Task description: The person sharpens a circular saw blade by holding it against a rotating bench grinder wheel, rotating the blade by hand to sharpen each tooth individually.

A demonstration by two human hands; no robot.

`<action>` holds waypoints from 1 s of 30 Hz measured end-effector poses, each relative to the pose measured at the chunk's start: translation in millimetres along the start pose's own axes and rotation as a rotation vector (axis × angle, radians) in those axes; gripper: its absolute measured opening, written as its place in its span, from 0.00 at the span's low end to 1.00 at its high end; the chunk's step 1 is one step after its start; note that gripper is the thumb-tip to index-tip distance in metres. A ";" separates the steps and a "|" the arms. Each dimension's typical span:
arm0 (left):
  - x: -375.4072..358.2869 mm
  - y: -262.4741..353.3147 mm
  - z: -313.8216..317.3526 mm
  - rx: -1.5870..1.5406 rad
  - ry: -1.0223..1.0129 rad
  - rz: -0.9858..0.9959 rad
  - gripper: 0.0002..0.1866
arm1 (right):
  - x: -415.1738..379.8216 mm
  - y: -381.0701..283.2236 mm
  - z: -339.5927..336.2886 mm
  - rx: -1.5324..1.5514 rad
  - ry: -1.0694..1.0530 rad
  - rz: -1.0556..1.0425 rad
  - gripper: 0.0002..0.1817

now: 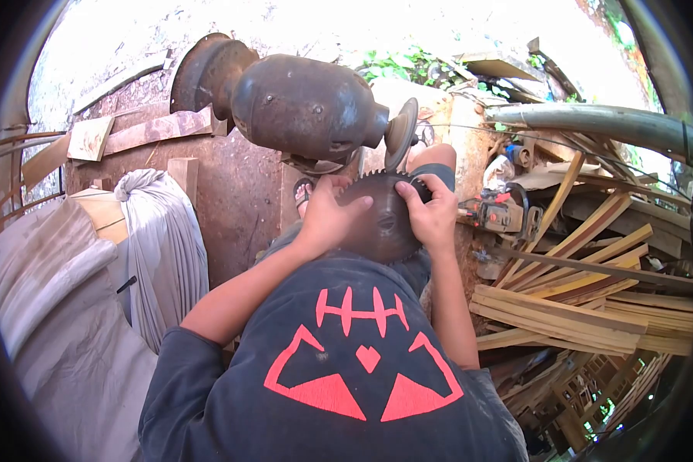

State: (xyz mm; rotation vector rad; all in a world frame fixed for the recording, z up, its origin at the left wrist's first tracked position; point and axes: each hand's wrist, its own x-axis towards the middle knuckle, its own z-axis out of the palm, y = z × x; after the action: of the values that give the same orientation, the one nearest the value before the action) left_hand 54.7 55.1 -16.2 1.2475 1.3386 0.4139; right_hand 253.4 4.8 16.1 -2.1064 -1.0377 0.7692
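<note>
Between my two hands is a dark, toothed circular saw blade [379,219], its flat face tilted up toward me. My left hand [333,215] grips its left edge, thumb lying on the face and fingers behind the rim. My right hand [431,212] pinches the upper right edge, thumb near the teeth. The blade's top teeth sit right below a grinding wheel [401,135] on the shaft of a rusty bench grinder motor [304,104]. At the motor's other end is a wide rusty pulley or wheel [200,75].
A chainsaw [500,212] lies to the right, beside a pile of wooden strips [562,319]. A metal pipe [593,119] runs across the upper right. Grey cloth [158,250] drapes over something at left. Boards [158,131] lie behind it, and a sandalled foot [302,196] shows below the motor.
</note>
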 end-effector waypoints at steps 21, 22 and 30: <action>-6.8 -31.5 4.6 -0.631 -0.378 -0.166 0.27 | -37.5 -58.0 -24.1 -0.356 0.032 -0.249 0.16; -7.8 -29.0 3.3 -0.654 -0.408 -0.162 0.27 | -41.2 -60.2 -24.8 -0.375 0.035 -0.269 0.16; -10.7 -25.7 -1.0 -0.652 -0.468 -0.097 0.20 | -50.8 -67.2 -27.6 -0.413 0.060 -0.335 0.14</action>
State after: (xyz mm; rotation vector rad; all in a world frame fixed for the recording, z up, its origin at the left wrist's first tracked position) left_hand 40.4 37.5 -32.3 0.6708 0.7638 0.4125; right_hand 217.7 -14.2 95.0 -2.1830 -1.5710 0.3451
